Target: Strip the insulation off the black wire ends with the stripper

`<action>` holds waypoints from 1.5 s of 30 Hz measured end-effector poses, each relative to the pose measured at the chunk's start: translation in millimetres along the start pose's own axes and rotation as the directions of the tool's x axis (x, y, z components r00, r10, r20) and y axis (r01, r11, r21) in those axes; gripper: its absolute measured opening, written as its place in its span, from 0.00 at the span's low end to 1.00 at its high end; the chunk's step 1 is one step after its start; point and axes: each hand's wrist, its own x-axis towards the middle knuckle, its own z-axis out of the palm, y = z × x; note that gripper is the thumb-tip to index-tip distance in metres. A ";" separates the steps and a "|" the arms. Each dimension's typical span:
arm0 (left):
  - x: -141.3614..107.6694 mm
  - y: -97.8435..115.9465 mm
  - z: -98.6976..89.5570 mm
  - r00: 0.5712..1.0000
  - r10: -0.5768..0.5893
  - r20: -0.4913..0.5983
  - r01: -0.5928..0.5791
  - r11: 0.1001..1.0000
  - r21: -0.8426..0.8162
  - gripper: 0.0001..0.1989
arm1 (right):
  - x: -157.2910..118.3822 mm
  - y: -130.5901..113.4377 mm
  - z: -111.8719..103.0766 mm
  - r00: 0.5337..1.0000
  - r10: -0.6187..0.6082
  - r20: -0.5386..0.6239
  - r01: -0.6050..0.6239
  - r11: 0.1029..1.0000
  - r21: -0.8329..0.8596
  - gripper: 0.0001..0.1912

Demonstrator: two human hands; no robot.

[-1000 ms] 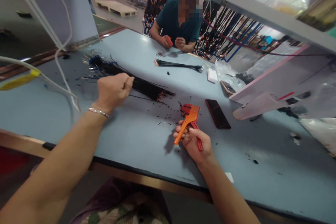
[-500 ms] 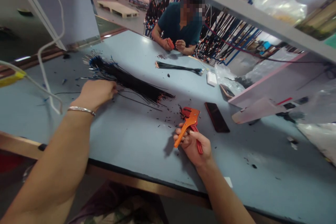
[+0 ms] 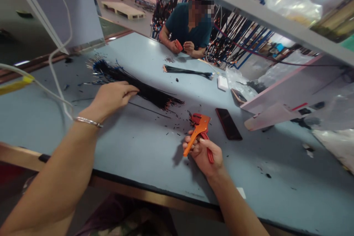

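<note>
A thick bundle of black wires lies across the table, with blue and silver terminals at its left end and bare copper tips at its right. My left hand is closed in a pinch on black wire at the bundle's near edge; its fingertips hide how many strands it grips. One loose black wire runs beneath that hand, along the near side of the bundle. In my right hand is an orange and red wire stripper, held with its handles apart and its jaws empty. Small black clippings lie around its head.
A phone lies right of the stripper. Beyond the bundle are a smaller wire bundle and a white box. Across the table a co-worker holds a red tool. A white cord hangs at the left; a shelf bar crosses above.
My left hand has moved right and slightly away from me, from beside the bundle's terminal end to its middle edge. The loose wire's left part has shifted. My right hand stays in place.
</note>
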 end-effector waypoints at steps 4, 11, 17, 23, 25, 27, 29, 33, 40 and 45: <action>-3.1 30.7 10.0 0.987 0.153 -0.049 -0.160 0.913 -0.376 0.19 | -0.3 0.7 1.9 1.000 -0.016 0.023 0.016 1.000 0.001 0.15; -17.9 61.6 28.9 0.910 0.414 0.000 -0.373 0.820 -0.434 0.18 | 5.3 4.2 2.6 0.995 -0.095 0.015 0.095 0.995 0.002 0.15; -17.4 58.6 36.2 0.811 0.583 0.050 -0.569 0.805 -0.166 0.18 | 11.0 4.9 3.5 0.988 -0.146 0.056 0.146 0.989 -0.003 0.18; -16.2 52.8 35.2 0.771 0.637 0.011 -0.637 0.770 0.014 0.17 | 9.1 3.1 8.8 0.963 -0.264 0.051 0.267 0.962 -0.063 0.19; -15.7 51.4 35.8 0.760 0.649 -0.032 -0.649 0.761 0.024 0.17 | 8.5 2.7 11.1 0.950 -0.309 0.049 0.312 0.946 -0.092 0.19; -15.6 51.7 36.5 0.767 0.638 -0.064 -0.640 0.769 -0.002 0.17 | 7.9 2.2 12.5 0.941 -0.333 0.050 0.337 0.935 -0.111 0.20; -16.2 53.5 36.8 0.785 0.615 -0.072 -0.619 0.784 -0.048 0.17 | 6.9 1.5 12.3 0.937 -0.348 0.041 0.350 0.929 -0.122 0.20; -18.5 57.6 35.3 0.825 0.562 -0.056 -0.564 0.820 -0.091 0.18 | 3.5 0.0 7.8 0.941 -0.339 0.002 0.332 0.922 -0.201 0.19; -19.4 54.1 26.9 0.865 0.489 -0.115 -0.483 0.872 0.079 0.18 | 1.2 2.1 4.0 0.969 -0.245 0.028 0.243 0.935 -0.257 0.16; -16.6 51.9 20.8 0.860 0.510 0.014 -0.507 0.852 0.135 0.18 | 0.4 0.9 3.8 0.962 -0.272 -0.010 0.256 0.915 -0.311 0.16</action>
